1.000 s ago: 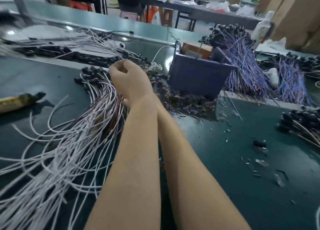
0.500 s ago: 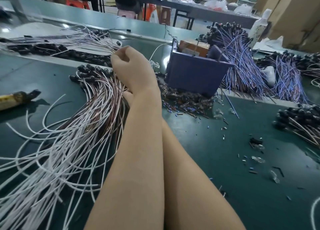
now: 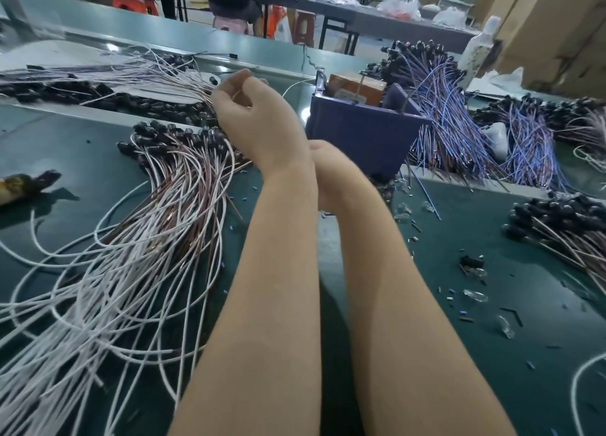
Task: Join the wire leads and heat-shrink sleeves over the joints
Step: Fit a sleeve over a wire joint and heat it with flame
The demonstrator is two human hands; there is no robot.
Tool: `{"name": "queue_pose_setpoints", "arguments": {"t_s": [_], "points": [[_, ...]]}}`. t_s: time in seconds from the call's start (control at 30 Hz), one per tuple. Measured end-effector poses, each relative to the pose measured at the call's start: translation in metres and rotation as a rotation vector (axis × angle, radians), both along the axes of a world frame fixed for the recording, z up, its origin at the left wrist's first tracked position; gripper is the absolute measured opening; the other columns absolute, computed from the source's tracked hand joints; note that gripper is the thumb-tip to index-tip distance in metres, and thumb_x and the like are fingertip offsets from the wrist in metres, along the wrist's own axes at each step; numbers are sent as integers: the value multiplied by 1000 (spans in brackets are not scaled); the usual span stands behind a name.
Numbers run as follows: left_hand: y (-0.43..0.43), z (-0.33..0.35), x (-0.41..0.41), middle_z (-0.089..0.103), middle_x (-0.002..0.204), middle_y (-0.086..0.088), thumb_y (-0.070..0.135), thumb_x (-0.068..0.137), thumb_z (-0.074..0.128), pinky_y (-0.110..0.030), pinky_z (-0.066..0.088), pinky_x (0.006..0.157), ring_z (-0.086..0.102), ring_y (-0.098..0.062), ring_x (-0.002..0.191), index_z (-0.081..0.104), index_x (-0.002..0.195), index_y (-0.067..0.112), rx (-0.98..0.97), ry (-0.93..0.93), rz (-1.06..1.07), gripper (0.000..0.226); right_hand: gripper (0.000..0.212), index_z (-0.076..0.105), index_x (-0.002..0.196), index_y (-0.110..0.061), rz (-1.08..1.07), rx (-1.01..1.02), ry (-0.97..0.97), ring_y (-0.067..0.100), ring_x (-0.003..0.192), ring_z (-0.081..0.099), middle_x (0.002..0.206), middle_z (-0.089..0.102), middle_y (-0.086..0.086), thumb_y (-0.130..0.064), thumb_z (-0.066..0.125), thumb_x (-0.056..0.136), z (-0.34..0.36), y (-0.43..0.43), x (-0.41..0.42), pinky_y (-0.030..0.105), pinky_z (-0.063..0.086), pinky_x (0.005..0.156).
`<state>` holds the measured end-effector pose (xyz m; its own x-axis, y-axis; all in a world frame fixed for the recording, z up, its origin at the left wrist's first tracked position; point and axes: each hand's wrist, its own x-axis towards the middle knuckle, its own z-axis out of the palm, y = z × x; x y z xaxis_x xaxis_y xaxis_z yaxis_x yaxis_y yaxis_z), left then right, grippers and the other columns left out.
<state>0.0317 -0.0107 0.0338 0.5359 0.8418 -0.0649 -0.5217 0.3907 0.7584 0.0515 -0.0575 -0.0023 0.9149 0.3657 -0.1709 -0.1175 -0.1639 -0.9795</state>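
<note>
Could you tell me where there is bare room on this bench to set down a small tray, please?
Roomiest is the green mat right of the right forearm, nearer than the black-capped wires; small scraps lie there. A smaller patch lies far left, beyond the white wires. Around the blue box it is crowded.

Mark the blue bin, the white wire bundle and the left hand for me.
blue bin (image 3: 367, 133), head view, on its front wall.
white wire bundle (image 3: 154, 258), head view, on the strands mid-bundle.
left hand (image 3: 259, 124), head view, on the back of the hand.
</note>
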Motion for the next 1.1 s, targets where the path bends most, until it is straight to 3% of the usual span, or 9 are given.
{"name": "queue_pose_setpoints", "arguments": {"t_s": [0.27, 0.37, 0.5, 0.6, 0.73, 0.8, 0.9, 1.03, 1.1], "points": [[-35, -4, 3, 53, 88, -1, 3, 93, 44, -21, 46, 69, 51, -11, 74, 48, 95, 10, 260, 36, -49, 9, 17, 58, 88, -12, -185, 304, -212, 10, 55, 64, 62, 67, -2, -3, 46, 97, 35, -92, -1, 19, 52, 54], [-58, -8, 10, 56, 80, 4, 15, 95, 46, -21, 46, 67, 53, -7, 69, 52, 95, 11, 682, 135, -149, 7, 16, 57, 89, -11, -343, 370, -262, 12, 56, 63, 65, 66, 1, -3, 46, 97, 35, -112, 4, 21, 52, 56], [-68, -23, 23, 59, 119, -10, 33, 98, 40, -38, 44, 96, 54, -27, 111, 58, 117, 11, 1157, 491, -433, 34, 17, 54, 86, -10, -539, 372, -317, 7, 46, 56, 67, 61, 4, -1, 46, 97, 32, -123, 16, 18, 49, 49], [-67, -27, 27, 67, 107, -14, 33, 102, 35, -33, 49, 91, 63, -27, 99, 60, 106, 6, 976, 468, -763, 37, 16, 50, 86, -9, -542, 375, -282, 7, 44, 57, 71, 59, 8, 0, 44, 97, 27, -125, 21, 17, 49, 48], [-67, -30, 23, 66, 75, -8, 25, 103, 37, -17, 54, 58, 64, -9, 57, 59, 100, 5, 592, 330, -1028, 30, 15, 44, 85, -7, -609, 430, -236, 8, 44, 61, 71, 59, 11, 3, 44, 96, 21, -126, 24, 17, 48, 46], [-64, -34, 24, 60, 67, -2, 20, 100, 45, -12, 45, 44, 54, 1, 42, 61, 94, 6, 738, 327, -937, 22, 14, 39, 95, -6, -666, 434, -252, 9, 43, 61, 72, 58, 13, 6, 44, 94, 18, -127, 25, 18, 49, 46], [-59, -36, 27, 60, 65, 4, 18, 95, 53, -13, 42, 49, 51, 2, 43, 60, 86, 13, 895, 338, -775, 13, 24, 34, 107, -7, -711, 335, -304, 11, 44, 62, 74, 58, 15, 9, 45, 92, 14, -129, 27, 20, 52, 50], [-54, -35, 30, 66, 70, 5, 10, 94, 51, -21, 49, 63, 63, -4, 58, 55, 78, 20, 859, 288, -511, 19, 22, 63, 100, 2, -583, -141, -307, 13, 49, 64, 67, 62, 11, 6, 45, 88, 15, -131, 27, 23, 58, 58], [-52, -31, 30, 68, 74, 1, 6, 95, 46, -17, 48, 61, 65, -4, 58, 56, 81, 18, 779, 245, -479, 21, 18, 71, 85, -11, -472, -484, -394, 12, 56, 60, 63, 61, 1, -4, 54, 84, 18, -131, 25, 27, 55, 63]]}}
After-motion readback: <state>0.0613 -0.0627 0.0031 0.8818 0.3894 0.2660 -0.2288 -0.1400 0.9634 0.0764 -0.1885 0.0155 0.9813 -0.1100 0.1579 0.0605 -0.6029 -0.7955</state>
